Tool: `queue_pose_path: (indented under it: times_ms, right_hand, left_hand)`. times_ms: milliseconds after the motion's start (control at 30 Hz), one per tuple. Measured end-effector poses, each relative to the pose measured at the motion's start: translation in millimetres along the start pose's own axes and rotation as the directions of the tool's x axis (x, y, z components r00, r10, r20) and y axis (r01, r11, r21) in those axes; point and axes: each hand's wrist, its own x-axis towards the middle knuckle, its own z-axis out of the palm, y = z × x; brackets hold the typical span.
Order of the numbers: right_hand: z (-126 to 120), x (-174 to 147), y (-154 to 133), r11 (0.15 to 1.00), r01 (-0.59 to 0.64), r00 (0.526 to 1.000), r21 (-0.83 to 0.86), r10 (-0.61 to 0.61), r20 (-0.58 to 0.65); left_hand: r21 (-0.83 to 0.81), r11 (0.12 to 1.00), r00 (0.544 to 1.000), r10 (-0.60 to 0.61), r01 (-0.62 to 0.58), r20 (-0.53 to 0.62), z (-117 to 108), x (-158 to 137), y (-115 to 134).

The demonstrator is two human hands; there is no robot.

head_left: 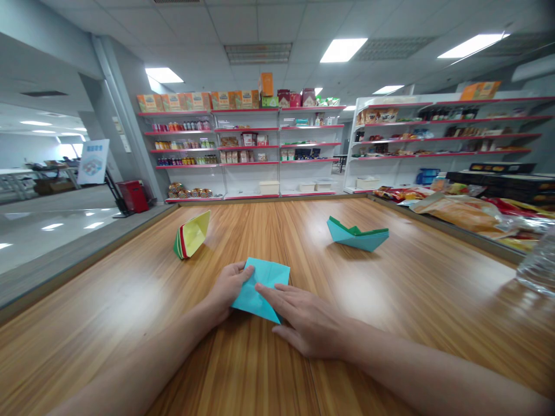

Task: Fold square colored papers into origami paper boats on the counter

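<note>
Left hand (229, 289) pinches blue paper (255, 300) at its left edge, thumb on top, other fingers mostly hidden. Right hand (310, 318) lies over the paper's right part, fingers extended, index tip on the sheet near its middle, thumb spread away by the lower right corner. Paper is folded, roughly square, between both hands, above the near-middle of the wood table (247, 225). Further out, left: yellow boat (193, 237) with red and green layers, tilted. Right: blue boat (359, 238), green along its top, well apart from the yellow one. Clear plastic item (540, 266) at right edge, cut off. Snack bags (463, 214) beyond table's right border. Stocked shelves (249, 163) behind; sign (93, 162) and red box (133, 196) far left.
</note>
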Motion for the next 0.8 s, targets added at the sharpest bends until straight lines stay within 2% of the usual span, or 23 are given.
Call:
queue_pose_path:
  times_ms: [233, 333, 467, 567, 800]
  right_hand:
    - [-0.9, 2.3, -0.9, 0.995, 0.074, 0.997, -0.065, -0.072, 0.023]
    - [-0.4, 1.7, -2.0, 0.988, 0.117, 0.99, -0.1, -0.124, -0.071]
    - [2.5, 0.0, -0.7, 0.991, 0.059, 0.963, -0.119, -0.087, -0.253]
    - [3.4, -0.1, 0.4, 0.993, 0.046, 0.941, -0.108, -0.079, -0.329]
    - [2.8, 1.3, -0.7, 0.999, 0.02, 0.932, -0.046, -0.035, -0.36]
  left_hand:
    - [0.052, 0.998, 0.998, 0.019, -0.023, 0.064, 1.8, -3.3, 5.0]
    - [0.179, 0.973, 0.982, 0.116, -0.142, 0.15, 5.8, -7.5, 5.6]
    - [0.337, 0.889, 0.925, 0.2, -0.309, 0.322, 14.5, -15.9, 5.0]
    - [0.354, 0.878, 0.91, 0.183, -0.322, 0.373, 19.1, -20.0, 5.5]
    - [0.335, 0.889, 0.91, 0.179, -0.312, 0.374, 22.6, -25.2, 14.7]
